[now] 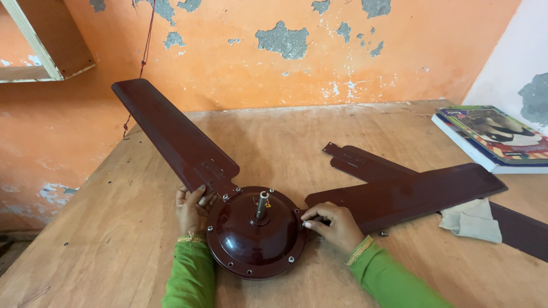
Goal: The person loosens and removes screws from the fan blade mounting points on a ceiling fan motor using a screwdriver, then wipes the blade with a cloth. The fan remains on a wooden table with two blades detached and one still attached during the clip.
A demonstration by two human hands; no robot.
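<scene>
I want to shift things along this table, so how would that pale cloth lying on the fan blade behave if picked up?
The cloth is crumpled and folded over the fan blade, so it is probably floppy and light. It would likely sag and is unlikely to roll.

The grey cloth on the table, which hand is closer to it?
Right. The right hand sits at the fan motor's edge, toward the grey cloth; the left hand is across the motor, farther away.

Stacked books [495, 138], grey cloth [472, 219], orange wall [240, 63]
</scene>
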